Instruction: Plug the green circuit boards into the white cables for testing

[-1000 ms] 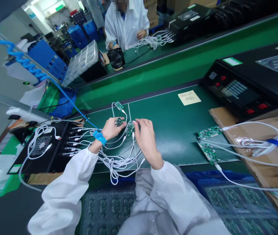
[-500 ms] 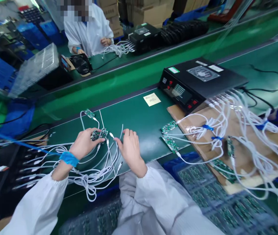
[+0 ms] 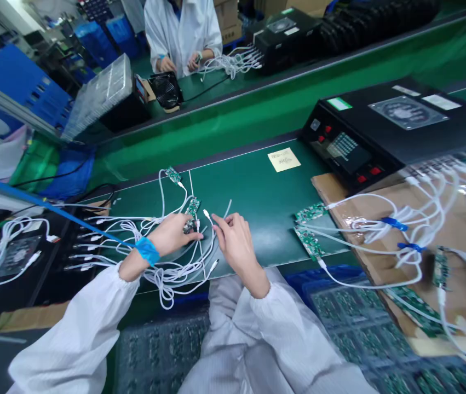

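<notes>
My left hand [image 3: 172,236], wearing a blue wrist strap [image 3: 147,251], is closed on a small green circuit board [image 3: 189,226] that is tilted and partly hidden by the fingers. Just beyond it a second circuit board [image 3: 193,206] lies on the green bench. My right hand [image 3: 237,245] pinches a white cable between thumb and forefinger, close behind its plug [image 3: 207,214]. The plug points away from me, apart from both boards. Farther back, another board [image 3: 172,175] has a white cable plugged in. A tangle of white cables [image 3: 171,276] lies below my hands.
A black box with a screen [image 3: 350,148] stands at right, many white cables running from it over cardboard [image 3: 364,246]. Two wired boards [image 3: 309,241] lie beside it. Another black cabled box [image 3: 47,268] is at left. A yellow note [image 3: 284,159] lies behind. A co-worker [image 3: 183,33] sits opposite.
The view has shifted, so the bench appears lower left and the black box larger. The board in my left hand has tilted and come apart from the board beyond it. My right hand still pinches the cable.
</notes>
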{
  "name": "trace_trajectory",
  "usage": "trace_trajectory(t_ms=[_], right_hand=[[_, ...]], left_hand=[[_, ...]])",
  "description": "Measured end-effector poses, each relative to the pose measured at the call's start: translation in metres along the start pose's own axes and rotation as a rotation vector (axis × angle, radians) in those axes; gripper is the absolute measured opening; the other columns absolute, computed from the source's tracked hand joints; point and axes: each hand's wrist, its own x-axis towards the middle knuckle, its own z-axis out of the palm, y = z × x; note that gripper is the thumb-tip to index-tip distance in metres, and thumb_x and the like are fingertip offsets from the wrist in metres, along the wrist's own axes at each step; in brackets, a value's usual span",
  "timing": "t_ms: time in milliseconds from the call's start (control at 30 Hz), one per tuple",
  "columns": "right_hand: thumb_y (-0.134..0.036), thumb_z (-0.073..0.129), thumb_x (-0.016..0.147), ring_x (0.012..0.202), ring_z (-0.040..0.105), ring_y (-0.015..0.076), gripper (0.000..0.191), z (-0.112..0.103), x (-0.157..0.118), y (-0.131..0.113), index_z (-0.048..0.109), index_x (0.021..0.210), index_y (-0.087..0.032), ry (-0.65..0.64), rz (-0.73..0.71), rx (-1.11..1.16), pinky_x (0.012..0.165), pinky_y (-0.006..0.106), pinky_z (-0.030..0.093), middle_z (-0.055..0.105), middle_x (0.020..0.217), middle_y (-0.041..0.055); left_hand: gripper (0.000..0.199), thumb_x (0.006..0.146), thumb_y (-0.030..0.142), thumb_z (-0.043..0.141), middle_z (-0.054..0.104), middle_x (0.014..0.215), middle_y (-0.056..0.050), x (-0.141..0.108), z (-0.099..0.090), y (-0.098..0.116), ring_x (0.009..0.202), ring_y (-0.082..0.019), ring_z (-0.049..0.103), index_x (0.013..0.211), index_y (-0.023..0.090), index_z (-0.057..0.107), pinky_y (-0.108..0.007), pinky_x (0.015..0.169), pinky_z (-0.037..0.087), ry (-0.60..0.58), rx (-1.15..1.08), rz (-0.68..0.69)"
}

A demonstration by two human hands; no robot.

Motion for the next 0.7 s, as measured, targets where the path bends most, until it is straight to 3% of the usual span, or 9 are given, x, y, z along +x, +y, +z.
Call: trace_trajectory(t_ms=[100, 200, 333, 467, 600, 700], right_hand=[[-0.032, 0.053, 0.105, 0.095, 0.056, 0.0245, 0.029, -0.002, -0.004, 0.0, 0.074, 0.122, -0.023, -0.065, -0.098, 0.025, 0.086, 0.038, 0.046, 0.059, 0.107, 0.0124], [-0.031, 0.054, 0.105, 0.093, 0.055, 0.0236, 0.027, -0.004, -0.006, 0.002, 0.077, 0.111, -0.021, -0.093, -0.127, 0.034, 0.085, 0.037, 0.046, 0.058, 0.105, 0.0121], [-0.026, 0.057, 0.102, 0.093, 0.055, 0.0245, 0.022, -0.003, -0.007, 0.006, 0.077, 0.109, -0.018, -0.074, -0.134, 0.048, 0.084, 0.038, 0.047, 0.058, 0.104, 0.0125], [-0.024, 0.057, 0.102, 0.093, 0.055, 0.0249, 0.022, -0.001, -0.008, 0.009, 0.077, 0.108, -0.018, -0.053, -0.145, 0.071, 0.084, 0.039, 0.049, 0.058, 0.102, 0.0125], [-0.028, 0.058, 0.102, 0.094, 0.055, 0.0255, 0.024, -0.001, -0.009, 0.01, 0.078, 0.107, -0.014, -0.028, -0.145, 0.097, 0.085, 0.04, 0.052, 0.057, 0.104, 0.0145], [-0.029, 0.058, 0.102, 0.095, 0.055, 0.0262, 0.026, -0.004, -0.008, 0.008, 0.078, 0.102, -0.013, -0.014, -0.152, 0.112, 0.086, 0.042, 0.054, 0.058, 0.106, 0.0162]], left_hand=[[0.03, 0.069, 0.036, 0.087, 0.07, 0.07, -0.003, 0.002, 0.019, 0.0, 0.066, -0.025, 0.068, 0.084, 0.022, 0.065, -0.031, 0.061, 0.044, 0.002, 0.022, -0.009], [0.024, 0.069, 0.028, 0.084, 0.071, 0.071, -0.003, 0.008, 0.019, -0.002, 0.069, -0.025, 0.069, 0.081, 0.022, 0.064, -0.031, 0.062, 0.045, 0.004, 0.047, -0.036], [0.023, 0.071, 0.03, 0.082, 0.074, 0.077, -0.002, 0.006, -0.012, 0.002, 0.064, -0.02, 0.065, 0.089, 0.02, 0.072, -0.029, 0.061, 0.045, -0.064, -0.058, -0.135], [0.025, 0.077, 0.039, 0.08, 0.069, 0.068, 0.001, -0.006, -0.044, 0.007, 0.051, -0.014, 0.055, 0.091, 0.019, 0.074, -0.027, 0.052, 0.041, -0.154, -0.286, -0.195], [0.035, 0.081, 0.053, 0.077, 0.06, 0.057, 0.001, -0.018, -0.059, 0.004, 0.05, -0.013, 0.05, 0.085, 0.018, 0.073, -0.027, 0.051, 0.039, -0.149, -0.334, -0.16], [0.036, 0.084, 0.054, 0.073, 0.058, 0.056, 0.0, -0.022, -0.066, 0.0, 0.052, -0.013, 0.05, 0.085, 0.018, 0.073, -0.026, 0.053, 0.04, -0.144, -0.329, -0.15]])
